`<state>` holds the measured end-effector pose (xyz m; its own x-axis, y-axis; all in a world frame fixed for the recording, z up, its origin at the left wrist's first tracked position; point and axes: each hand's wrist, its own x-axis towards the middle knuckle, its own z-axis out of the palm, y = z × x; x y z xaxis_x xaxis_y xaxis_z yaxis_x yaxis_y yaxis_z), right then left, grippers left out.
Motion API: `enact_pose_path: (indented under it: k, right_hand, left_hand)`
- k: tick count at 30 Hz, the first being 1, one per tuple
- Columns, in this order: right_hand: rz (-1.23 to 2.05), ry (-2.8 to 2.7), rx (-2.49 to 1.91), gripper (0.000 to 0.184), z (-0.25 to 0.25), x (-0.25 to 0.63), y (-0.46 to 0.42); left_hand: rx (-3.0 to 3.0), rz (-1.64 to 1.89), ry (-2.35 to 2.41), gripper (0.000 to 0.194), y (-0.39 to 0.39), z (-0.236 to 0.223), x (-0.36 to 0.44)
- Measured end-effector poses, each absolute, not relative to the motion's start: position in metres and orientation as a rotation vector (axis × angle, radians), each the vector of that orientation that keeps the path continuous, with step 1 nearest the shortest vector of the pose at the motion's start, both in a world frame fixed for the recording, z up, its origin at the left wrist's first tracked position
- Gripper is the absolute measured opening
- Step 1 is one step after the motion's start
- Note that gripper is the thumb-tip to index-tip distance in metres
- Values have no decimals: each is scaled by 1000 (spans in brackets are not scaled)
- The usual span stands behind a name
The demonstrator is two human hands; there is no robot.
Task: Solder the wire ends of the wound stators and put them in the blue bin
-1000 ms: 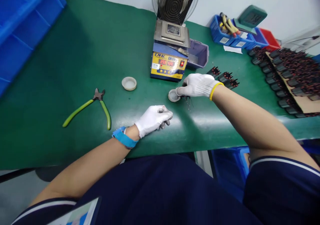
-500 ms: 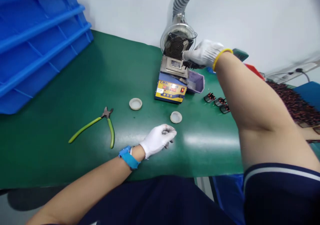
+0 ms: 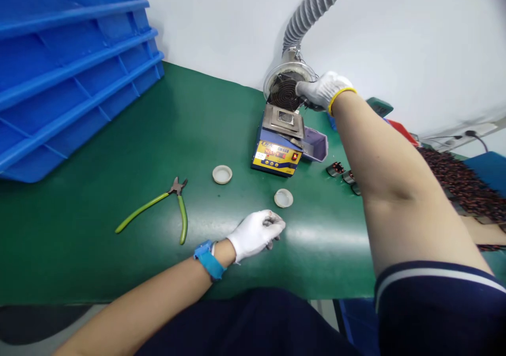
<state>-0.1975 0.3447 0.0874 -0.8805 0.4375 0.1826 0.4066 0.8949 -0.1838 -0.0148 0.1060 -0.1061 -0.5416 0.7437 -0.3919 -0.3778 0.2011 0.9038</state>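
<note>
My right hand (image 3: pixel 323 91), in a white knit glove with a yellow cuff, is raised beside the round black fan grille (image 3: pixel 285 94). Its fingers are closed round something dark, mostly hidden by the hand. Just below sits a small solder pot (image 3: pixel 285 117) with a metal top on a blue and yellow unit (image 3: pixel 276 157) with a lit red display. My left hand (image 3: pixel 256 234), also gloved in white, rests on the green table with its fingers curled and thumb against them; nothing shows in it. A small round white dish (image 3: pixel 283 198) lies just beyond it.
Green-handled cutters (image 3: pixel 177 187) lie spread at the left, near a second white dish (image 3: pixel 222 175). Blue crates (image 3: pixel 75 77) are stacked at far left. Right of the unit are a purple bin (image 3: pixel 316 144), several motor stators (image 3: pixel 335 169) and a dark copper-tipped pile (image 3: pixel 462 182). A grey hose (image 3: pixel 312 16) hangs behind.
My right hand has risen from beside the pot's metal top to the fan grille. The whole view has shifted slightly; my left hand keeps its place and pose on the table.
</note>
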Motion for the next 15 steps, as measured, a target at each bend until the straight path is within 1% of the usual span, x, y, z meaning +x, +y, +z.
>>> enact_pose_path:
  k: [2, 4, 9, 13, 15]
  right_hand:
    - [137, -2766, -615, 44, 89, -194, 343]
    - [141, -2738, -569, 45, 83, -192, 339]
    - [216, -2689, -538, 57, 52, -192, 329]
    - [234, -2662, -526, 56, 44, -192, 329]
    - [293, -2602, -552, 51, 52, -187, 333]
  left_hand:
    - [355, 1508, 1548, 18, 106, -105, -15]
    - [362, 1513, 1541, 18, 105, -104, -15]
    - [373, 1503, 1555, 20, 106, -106, -15]
    - [396, 1504, 1548, 22, 105, -110, -16]
    - [410, 1507, 1542, 24, 105, -112, -16]
